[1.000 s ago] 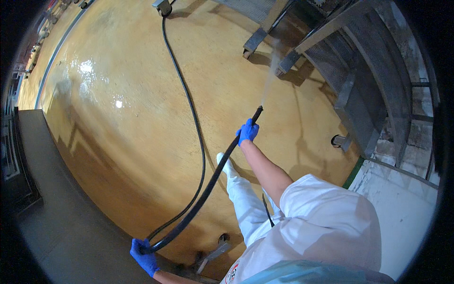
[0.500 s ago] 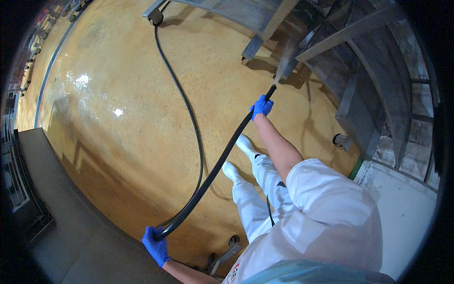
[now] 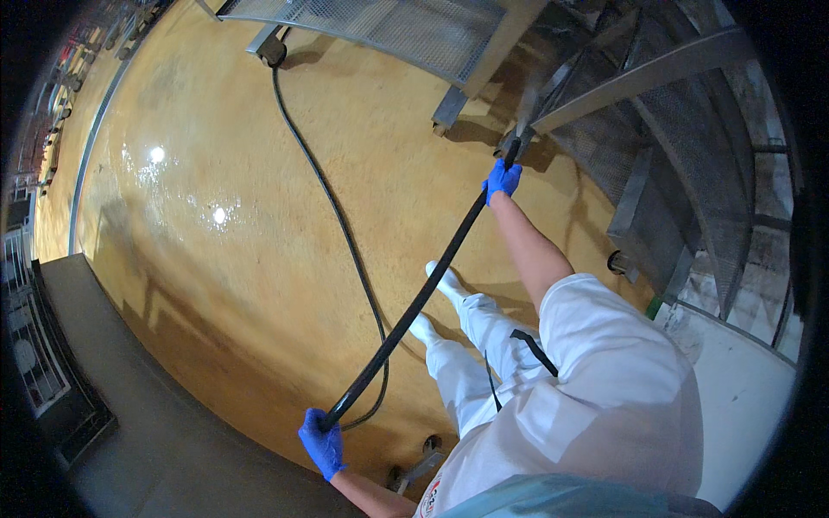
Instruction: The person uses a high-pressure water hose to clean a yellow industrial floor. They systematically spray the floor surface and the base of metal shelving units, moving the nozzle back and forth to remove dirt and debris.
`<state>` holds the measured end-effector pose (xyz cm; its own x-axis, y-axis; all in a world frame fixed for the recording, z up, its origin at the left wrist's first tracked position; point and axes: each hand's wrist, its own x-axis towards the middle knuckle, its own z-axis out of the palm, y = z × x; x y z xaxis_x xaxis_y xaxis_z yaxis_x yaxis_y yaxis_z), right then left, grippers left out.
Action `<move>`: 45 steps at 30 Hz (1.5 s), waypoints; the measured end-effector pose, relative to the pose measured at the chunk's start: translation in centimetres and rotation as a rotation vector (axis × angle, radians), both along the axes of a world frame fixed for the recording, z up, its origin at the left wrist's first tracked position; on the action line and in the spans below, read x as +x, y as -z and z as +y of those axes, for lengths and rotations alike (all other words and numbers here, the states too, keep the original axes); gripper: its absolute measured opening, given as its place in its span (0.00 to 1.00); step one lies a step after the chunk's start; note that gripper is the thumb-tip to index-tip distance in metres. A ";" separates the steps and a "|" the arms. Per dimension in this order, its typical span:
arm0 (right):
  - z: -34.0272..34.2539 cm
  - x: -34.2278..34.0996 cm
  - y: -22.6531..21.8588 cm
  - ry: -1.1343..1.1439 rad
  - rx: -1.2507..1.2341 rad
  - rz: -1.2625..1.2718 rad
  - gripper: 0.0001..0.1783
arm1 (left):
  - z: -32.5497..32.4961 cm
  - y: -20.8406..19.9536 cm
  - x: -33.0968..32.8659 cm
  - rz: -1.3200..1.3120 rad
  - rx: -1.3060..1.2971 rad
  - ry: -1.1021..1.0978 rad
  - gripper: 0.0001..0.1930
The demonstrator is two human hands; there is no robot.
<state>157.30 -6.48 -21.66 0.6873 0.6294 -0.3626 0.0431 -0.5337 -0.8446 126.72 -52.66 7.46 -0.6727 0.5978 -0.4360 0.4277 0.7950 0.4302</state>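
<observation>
I hold a long black spray lance (image 3: 414, 306) with both hands, each in a blue glove. My right hand (image 3: 502, 180) grips it near the nozzle end, arm stretched forward. Low in the view, my left hand (image 3: 321, 443) grips the rear end. A faint water jet (image 3: 528, 104) leaves the tip toward the metal frame (image 3: 639, 78) at the upper right. A black hose (image 3: 332, 216) trails from the lance across the wet yellow floor (image 3: 224, 216) to the top of the view. My white trousers and white boots (image 3: 445, 281) stand on the floor.
A metal mesh platform (image 3: 380, 26) on legs with a caster (image 3: 273, 52) stands at the top. Grated steel stairs (image 3: 691, 173) fill the right side. A grey raised ledge (image 3: 129, 406) runs along the lower left. A white wall section (image 3: 734, 380) is at the lower right.
My right hand has swung the lance tip up and to the right, toward the metal frame. My left hand has shifted right with the rear end. The view has tilted downward.
</observation>
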 end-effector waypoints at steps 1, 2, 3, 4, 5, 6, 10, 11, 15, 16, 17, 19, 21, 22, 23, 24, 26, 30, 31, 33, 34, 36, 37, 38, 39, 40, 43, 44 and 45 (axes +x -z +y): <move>0.7 0.7 0.2 -0.017 0.004 0.005 0.13 | 0.6 0.2 0.2 0.006 -0.008 0.015 0.07; 0.9 1.2 0.2 -0.040 0.005 0.012 0.12 | 0.8 0.3 0.5 0.014 -0.020 0.024 0.07; 1.0 1.8 0.1 -0.062 0.025 0.066 0.12 | 1.1 0.3 0.9 0.008 -0.017 0.032 0.07; 1.0 2.5 0.1 -0.083 0.046 0.120 0.11 | 1.5 0.3 1.2 0.001 -0.015 0.040 0.08; 1.1 3.1 -0.1 -0.107 0.069 0.175 0.11 | 1.9 0.4 1.4 -0.005 -0.012 0.045 0.08; 1.2 3.7 -0.3 -0.148 0.061 0.191 0.11 | 2.2 0.6 1.7 -0.008 -0.008 0.057 0.08; -0.1 7.2 -0.5 -0.266 -0.019 0.245 0.10 | 3.0 1.3 2.8 -0.020 -0.009 0.077 0.09; -0.8 8.3 -0.3 -0.297 -0.068 0.253 0.10 | 2.9 1.2 3.2 -0.023 -0.016 0.075 0.09; -2.9 11.5 -0.5 -0.375 -0.162 0.291 0.10 | 3.1 0.9 4.6 -0.018 -0.040 0.123 0.12; -3.5 12.3 -0.6 -0.380 -0.186 0.294 0.10 | 3.0 0.8 5.1 -0.009 -0.040 0.143 0.13; -4.0 12.9 -0.5 -0.375 -0.185 0.303 0.10 | 2.9 0.8 5.4 -0.002 -0.038 0.166 0.13; -5.3 14.4 -0.6 -0.422 -0.285 0.310 0.10 | 2.4 0.7 5.9 -0.011 -0.026 0.156 0.14; -6.6 15.2 -1.2 -0.459 -0.365 0.339 0.11 | 1.5 0.3 6.7 -0.014 -0.019 0.152 0.14; -7.3 15.7 -1.6 -0.467 -0.394 0.358 0.11 | 1.0 0.4 7.1 -0.018 -0.017 0.158 0.14; -8.1 16.3 -1.7 -0.477 -0.422 0.378 0.11 | 0.5 0.2 7.5 -0.021 -0.014 0.162 0.14; -8.9 16.8 -1.8 -0.482 -0.456 0.391 0.11 | 0.1 -0.2 8.0 -0.017 0.000 0.166 0.14; -10.5 17.8 -2.1 -0.493 -0.526 0.417 0.12 | -0.6 -1.0 9.1 -0.010 0.027 0.173 0.14; -14.9 18.4 -3.1 -0.665 -0.590 0.402 0.07 | -5.0 -1.3 11.1 0.010 0.045 0.159 0.15; -16.1 18.2 -3.5 -0.673 -0.594 0.405 0.07 | -6.4 -1.5 11.7 0.007 0.049 0.154 0.15; -18.4 18.1 -3.9 -0.696 -0.600 0.411 0.07 | -9.7 -1.8 12.7 0.008 0.061 0.141 0.15; -19.4 18.2 -4.2 -0.718 -0.612 0.408 0.07 | -11.7 -1.5 13.0 0.011 0.068 0.130 0.15; -21.7 18.1 -4.9 -0.772 -0.645 0.402 0.07 | -15.3 -2.4 14.4 0.025 0.065 0.100 0.15; -23.2 18.0 -5.3 -0.795 -0.668 0.404 0.08 | -16.7 -3.2 15.3 0.036 0.059 0.084 0.15; -24.7 17.9 -5.8 -0.820 -0.695 0.406 0.09 | -18.4 -4.1 16.2 0.046 0.049 0.065 0.15; -26.0 17.7 -6.4 -0.846 -0.721 0.404 0.09 | -20.5 -4.6 17.0 0.048 0.069 0.059 0.15; -27.5 17.4 -6.9 -0.879 -0.740 0.414 0.09 | -22.6 -5.3 17.8 0.035 0.087 0.010 0.15; -32.0 17.3 -8.6 -0.959 -0.779 0.430 0.10 | -28.3 -7.3 21.1 0.016 0.107 -0.098 0.14; -33.2 17.4 -8.8 -0.975 -0.783 0.436 0.10 | -30.1 -7.7 21.9 0.025 0.081 -0.107 0.14; -34.3 17.5 -9.0 -0.991 -0.787 0.443 0.11 | -31.8 -8.3 22.8 0.035 0.054 -0.117 0.14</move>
<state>174.81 -40.80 -12.64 -0.2033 0.3125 -0.9279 0.4963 -0.7840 -0.3728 149.52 -84.43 15.79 -0.7531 0.5367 -0.3804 0.3491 0.8162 0.4604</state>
